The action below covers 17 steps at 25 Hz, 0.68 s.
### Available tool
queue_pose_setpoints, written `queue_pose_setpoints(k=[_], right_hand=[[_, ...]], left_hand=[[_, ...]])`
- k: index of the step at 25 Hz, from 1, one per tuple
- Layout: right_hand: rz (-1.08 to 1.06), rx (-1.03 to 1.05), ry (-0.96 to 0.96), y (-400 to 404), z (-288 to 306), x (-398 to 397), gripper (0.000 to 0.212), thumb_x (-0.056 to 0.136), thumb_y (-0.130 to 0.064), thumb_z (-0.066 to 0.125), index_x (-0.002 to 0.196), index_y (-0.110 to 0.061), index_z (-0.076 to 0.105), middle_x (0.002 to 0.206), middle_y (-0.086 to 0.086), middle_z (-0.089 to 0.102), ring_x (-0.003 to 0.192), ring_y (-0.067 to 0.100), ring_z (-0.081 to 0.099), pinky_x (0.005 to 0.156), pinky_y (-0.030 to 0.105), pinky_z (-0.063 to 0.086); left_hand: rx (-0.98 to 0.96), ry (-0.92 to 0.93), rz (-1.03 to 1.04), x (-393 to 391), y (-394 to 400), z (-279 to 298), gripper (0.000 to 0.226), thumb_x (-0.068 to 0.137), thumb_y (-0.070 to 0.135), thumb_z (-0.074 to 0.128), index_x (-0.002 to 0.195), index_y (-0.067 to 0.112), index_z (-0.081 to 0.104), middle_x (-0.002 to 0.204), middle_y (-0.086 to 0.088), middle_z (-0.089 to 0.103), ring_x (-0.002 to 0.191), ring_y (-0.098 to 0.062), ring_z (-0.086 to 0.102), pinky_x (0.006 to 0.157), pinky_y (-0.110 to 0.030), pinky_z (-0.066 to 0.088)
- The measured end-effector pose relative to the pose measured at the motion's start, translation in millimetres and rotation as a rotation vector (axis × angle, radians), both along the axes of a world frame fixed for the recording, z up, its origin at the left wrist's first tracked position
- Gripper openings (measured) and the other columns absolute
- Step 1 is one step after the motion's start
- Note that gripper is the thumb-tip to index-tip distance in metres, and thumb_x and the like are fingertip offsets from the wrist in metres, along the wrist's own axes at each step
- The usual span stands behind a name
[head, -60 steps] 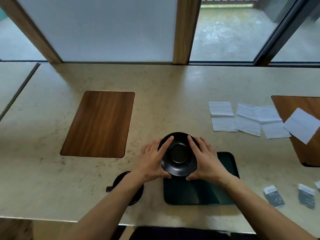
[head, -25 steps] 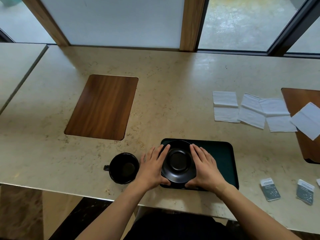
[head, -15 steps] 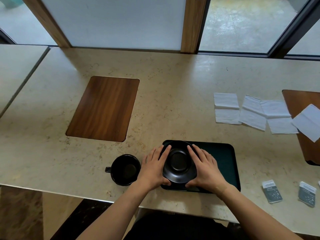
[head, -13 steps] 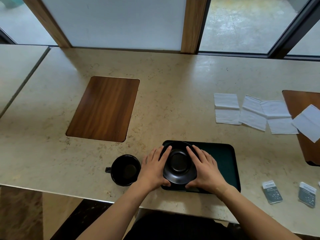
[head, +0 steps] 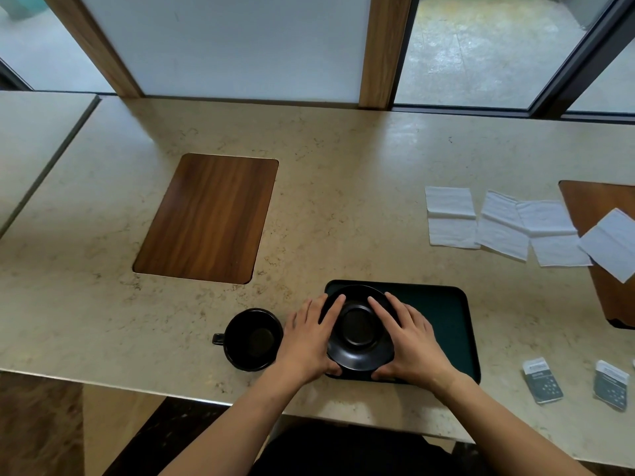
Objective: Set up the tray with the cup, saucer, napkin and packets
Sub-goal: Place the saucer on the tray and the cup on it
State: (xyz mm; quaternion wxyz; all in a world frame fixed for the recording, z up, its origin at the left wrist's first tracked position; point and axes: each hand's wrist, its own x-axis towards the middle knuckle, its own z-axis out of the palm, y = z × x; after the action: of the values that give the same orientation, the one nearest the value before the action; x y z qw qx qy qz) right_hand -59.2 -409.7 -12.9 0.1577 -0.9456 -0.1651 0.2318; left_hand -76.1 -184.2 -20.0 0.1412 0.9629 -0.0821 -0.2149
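Note:
A black saucer [head: 359,329] sits over the left end of the dark green tray [head: 443,314] near the table's front edge. My left hand [head: 307,338] grips its left rim and my right hand [head: 410,340] grips its right rim. A black cup [head: 252,339] stands upright on the table just left of my left hand, its handle pointing left. Several white napkins [head: 501,226] lie spread out at the right. Two grey packets [head: 543,381] lie at the front right.
A wooden inlay [head: 209,218] is set into the beige table [head: 343,187] at the left, and another wooden inlay [head: 608,249] at the right edge carries one napkin. Windows and wooden posts [head: 379,49] run along the back.
The saucer came down with both hands from above the tray's far left corner onto the tray's left end. Over the last half second hardly anything has moved.

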Motion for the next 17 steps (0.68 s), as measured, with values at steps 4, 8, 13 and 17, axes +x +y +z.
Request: queue_pose_setpoints(k=[4,8,13,17], right_hand=[[-0.027,0.046,0.009,-2.1,8.7,1.4,0.132,0.052,-0.066,0.075,0.145,-0.052,-0.017,0.16,-0.01,-0.016,0.146,0.022,-0.01,0.119,0.046,0.011],[-0.024,0.064,-0.108,20.0,17.0,-2.9,0.116,0.063,-0.07,0.067,0.151,-0.043,-0.004,0.161,-0.012,0.002,0.147,0.017,-0.004,0.12,0.044,0.016],[0.069,0.11,-0.232,80.5,22.4,-14.2,0.101,0.068,-0.068,0.064,0.152,-0.029,0.022,0.151,-0.008,0.035,0.14,0.019,0.018,0.114,0.043,0.026],[0.15,0.074,-0.193,132.6,27.4,-22.2,0.1,0.072,-0.074,0.058,0.152,-0.03,0.017,0.142,-0.01,0.043,0.122,0.019,0.036,0.104,0.034,0.033]], left_hand=[[-0.07,-0.017,0.01,3.4,8.0,19.2,0.125,0.067,0.052,0.08,0.148,0.043,-0.015,0.162,0.0,-0.002,0.149,-0.026,-0.005,0.12,-0.048,0.011],[-0.159,-0.142,0.011,5.3,51.2,33.5,0.099,0.071,0.058,0.073,0.15,0.04,0.016,0.152,0.008,0.029,0.142,-0.017,0.021,0.116,-0.046,0.025],[-0.132,-0.118,0.051,-6.8,121.7,42.2,0.085,0.069,0.06,0.074,0.143,0.038,0.037,0.14,0.013,0.043,0.135,-0.013,0.029,0.114,-0.04,0.026],[-0.094,-0.032,0.083,-21.1,170.1,40.9,0.097,0.063,0.061,0.077,0.145,0.041,0.029,0.139,0.013,0.037,0.134,-0.013,0.022,0.114,-0.04,0.023]])
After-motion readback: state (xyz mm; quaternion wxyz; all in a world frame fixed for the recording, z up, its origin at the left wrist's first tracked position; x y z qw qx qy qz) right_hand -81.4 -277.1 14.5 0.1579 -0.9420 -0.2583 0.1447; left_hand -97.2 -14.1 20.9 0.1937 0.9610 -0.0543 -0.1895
